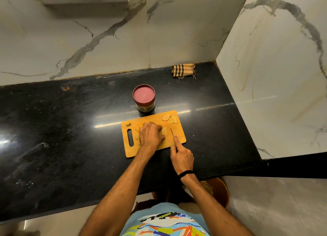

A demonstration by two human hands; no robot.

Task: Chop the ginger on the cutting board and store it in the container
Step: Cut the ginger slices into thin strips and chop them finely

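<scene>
Granite, black and glossy, makes up the countertop (70,129). On it lies a flat wooden cutting board (178,127) with a slot handle, and just behind that a round container (144,97), its dull red lid on. The left hand (150,135) curls over the ginger (164,131) at the board's middle, fingers bent and pressing it down. The right hand (182,158) grips a thin knife (171,131), forefinger stretched along its back, blade just beside the ginger. Pale slices (166,116) lie at the far corner. Ginger looks firm, fibrous and light; I'd guess cut faces are damp and slippery, so pinning it from above, fingertips tucked, seems wisest.
</scene>
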